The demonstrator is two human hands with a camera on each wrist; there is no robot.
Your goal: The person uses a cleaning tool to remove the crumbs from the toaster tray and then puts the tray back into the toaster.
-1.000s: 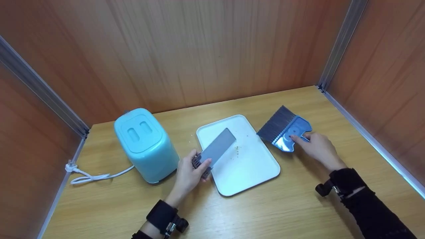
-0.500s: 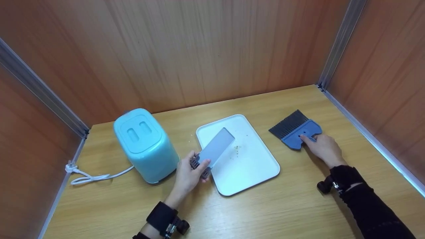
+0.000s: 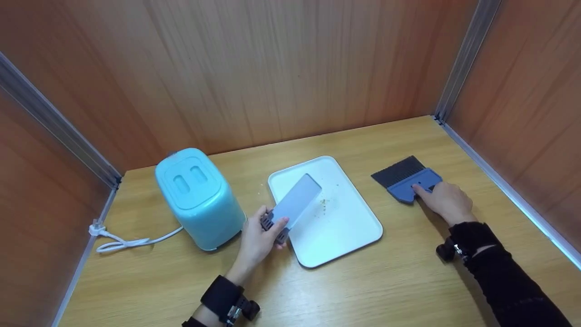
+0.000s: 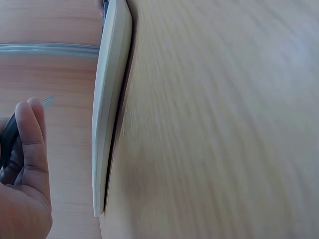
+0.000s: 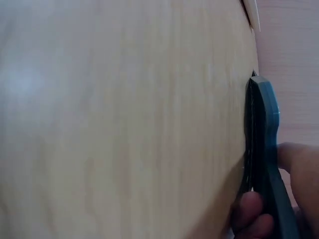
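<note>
My left hand (image 3: 258, 236) grips the slotted end of a flat grey crumb tray (image 3: 296, 200), thumb on top. The piece slants over the left side of a white tray (image 3: 349, 227), where small crumbs (image 3: 323, 205) lie near the middle. To the right, my right hand (image 3: 447, 202) holds a wide blue brush (image 3: 411, 184) by its handle, thumb on the upper face. Its dark bristles (image 3: 396, 171) point up and left, away from the white tray. In the right wrist view the brush (image 5: 266, 129) lies flat and low at the table, fingertips (image 5: 249, 209) beneath it.
A light blue toaster (image 3: 204, 204) with two covered slots stands at the left, its white cord (image 3: 131, 244) bundled beside it. Wooden panels (image 3: 290, 68) enclose the table (image 3: 345, 290) at the back and both sides. A few specks lie between toaster and tray.
My right hand has carried the brush rightward, away from the white tray, and lowered it flat toward the table. My left hand and the crumb tray have barely moved.
</note>
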